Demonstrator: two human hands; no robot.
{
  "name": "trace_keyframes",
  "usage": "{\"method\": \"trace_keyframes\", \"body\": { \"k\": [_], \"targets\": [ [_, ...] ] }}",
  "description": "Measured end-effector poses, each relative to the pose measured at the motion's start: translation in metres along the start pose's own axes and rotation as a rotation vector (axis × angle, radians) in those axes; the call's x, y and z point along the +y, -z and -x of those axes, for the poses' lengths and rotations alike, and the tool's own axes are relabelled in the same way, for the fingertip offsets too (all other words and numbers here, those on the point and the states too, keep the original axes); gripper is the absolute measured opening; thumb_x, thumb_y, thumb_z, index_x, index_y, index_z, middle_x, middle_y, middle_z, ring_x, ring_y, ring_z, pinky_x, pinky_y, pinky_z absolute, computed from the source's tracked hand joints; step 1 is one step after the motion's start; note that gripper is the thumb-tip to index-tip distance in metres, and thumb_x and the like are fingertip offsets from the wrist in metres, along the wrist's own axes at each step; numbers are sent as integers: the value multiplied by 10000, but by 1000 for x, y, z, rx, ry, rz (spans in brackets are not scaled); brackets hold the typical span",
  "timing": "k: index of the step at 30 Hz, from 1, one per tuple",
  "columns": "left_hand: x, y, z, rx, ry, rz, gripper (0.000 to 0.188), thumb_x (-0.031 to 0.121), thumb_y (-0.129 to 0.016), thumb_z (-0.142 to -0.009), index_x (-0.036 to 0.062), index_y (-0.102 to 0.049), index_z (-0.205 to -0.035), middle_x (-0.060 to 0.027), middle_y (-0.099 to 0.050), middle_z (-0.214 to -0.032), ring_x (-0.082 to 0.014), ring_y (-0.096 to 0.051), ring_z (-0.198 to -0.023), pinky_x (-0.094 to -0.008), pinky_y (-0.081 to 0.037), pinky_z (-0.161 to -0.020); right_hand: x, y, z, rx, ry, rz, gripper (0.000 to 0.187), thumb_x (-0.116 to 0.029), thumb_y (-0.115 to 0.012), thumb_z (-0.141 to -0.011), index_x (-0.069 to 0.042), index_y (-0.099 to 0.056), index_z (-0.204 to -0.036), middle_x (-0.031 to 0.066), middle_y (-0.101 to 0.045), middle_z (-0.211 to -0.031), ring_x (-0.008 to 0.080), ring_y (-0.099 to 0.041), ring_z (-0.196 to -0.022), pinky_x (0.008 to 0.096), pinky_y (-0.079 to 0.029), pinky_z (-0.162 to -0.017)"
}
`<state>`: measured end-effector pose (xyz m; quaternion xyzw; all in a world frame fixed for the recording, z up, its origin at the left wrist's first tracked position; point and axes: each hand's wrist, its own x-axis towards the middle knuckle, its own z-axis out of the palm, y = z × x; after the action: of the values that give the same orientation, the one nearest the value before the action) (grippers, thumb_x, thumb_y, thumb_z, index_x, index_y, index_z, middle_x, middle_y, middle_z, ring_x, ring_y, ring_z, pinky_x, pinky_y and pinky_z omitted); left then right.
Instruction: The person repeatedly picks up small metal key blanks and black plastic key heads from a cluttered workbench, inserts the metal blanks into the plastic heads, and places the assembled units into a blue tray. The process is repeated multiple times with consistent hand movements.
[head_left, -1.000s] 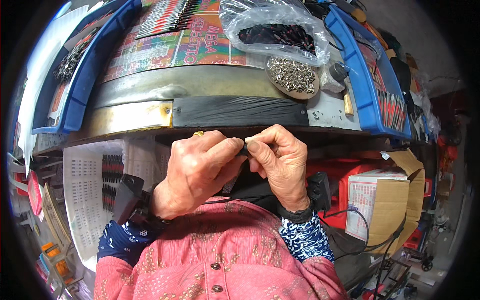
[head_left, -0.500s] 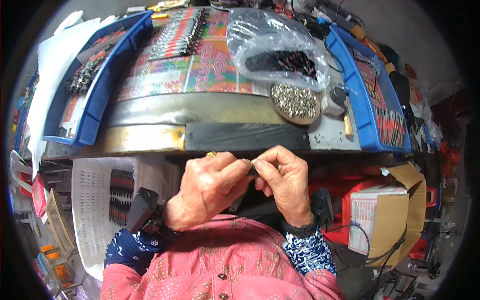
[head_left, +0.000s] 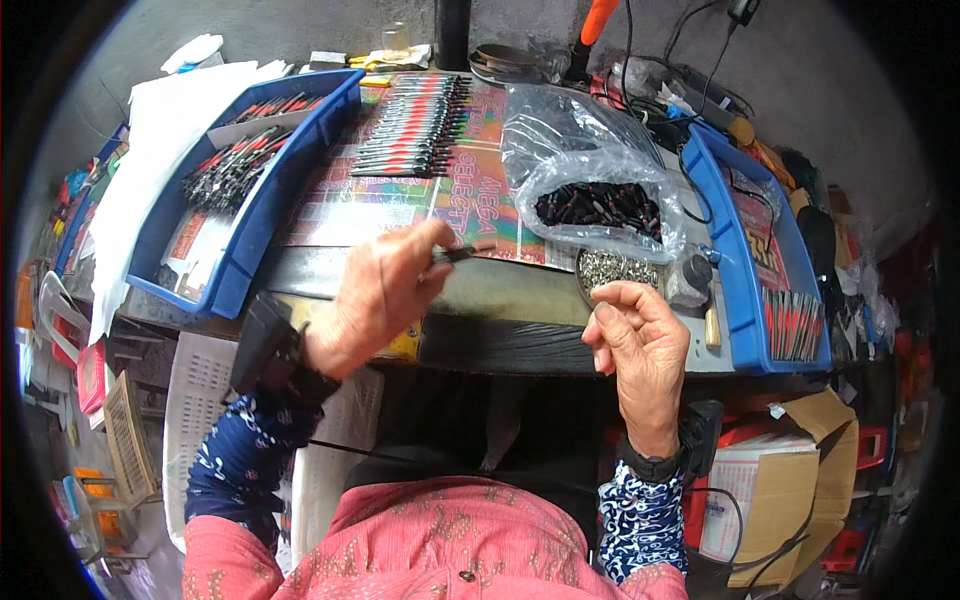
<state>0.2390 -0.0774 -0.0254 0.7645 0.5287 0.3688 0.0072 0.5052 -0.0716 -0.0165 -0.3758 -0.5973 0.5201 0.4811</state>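
Mottled grey wall [head_left: 290, 32], dark upright post [head_left: 453, 35], worn workbench [head_left: 520, 290] in front

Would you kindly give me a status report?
Left hand holds slim dark piece; right hand loosely curled, no item visible; nothing visibly blocking either.

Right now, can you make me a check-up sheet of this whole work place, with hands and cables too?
Surface: workbench, partly covered by a colourful printed sheet.
Job's things: slim dark piece, row of pen-like sticks, clear bag of dark parts, small metal bits.
Clutter: left blue tray and right blue tray, both holding sticks.
Hands: left hand holds the dark piece; right hand loosely curled, nothing seen in it.
Cables: black cables, back right and lower right.
Surroundings: cardboard box, white basket.
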Motion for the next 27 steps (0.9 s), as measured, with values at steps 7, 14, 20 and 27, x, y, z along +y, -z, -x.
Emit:
{"method": "trace_keyframes", "body": {
  "k": [7,14,20,27],
  "targets": [
    [-86,10,-26,24,-2,-148,223,-14,-617,-727,32,-583,-943,-153,-566,-882,-340,-577,-834,-425,-465,-734,29,1,-20,-53,-153,25,129,-103,-618,-943,5,-619,-1015,20,-604,-718,35,-486,-545,167,-381,-489],
    [-127,-8,-44,14,17,-188,215,2,-592,-741,51,-601,-950,-156,-565,-918,-378,-573,-875,-458,-472,-747,37,3,-18,-60,-141,17,123,-101,-620,-941,6,-622,-1001,21,-603,-708,32,-491,-545,165,-377,-478],
    [-133,-18,-50,9,86,-211,184,57,-630,-782,84,-666,-960,-144,-605,-898,-363,-608,-893,-443,-493,-786,36,1,-15,-34,-112,47,117,-92,-626,-937,7,-625,-998,20,-608,-720,33,-508,-563,168,-393,-483],
    [-135,-26,-52,65,40,-343,166,98,-662,-782,118,-697,-942,-107,-622,-903,-326,-600,-912,-428,-491,-795,38,1,-13,-34,-109,74,89,-43,-620,-921,6,-630,-995,15,-611,-738,32,-523,-584,167,-397,-488]
  ]
}}
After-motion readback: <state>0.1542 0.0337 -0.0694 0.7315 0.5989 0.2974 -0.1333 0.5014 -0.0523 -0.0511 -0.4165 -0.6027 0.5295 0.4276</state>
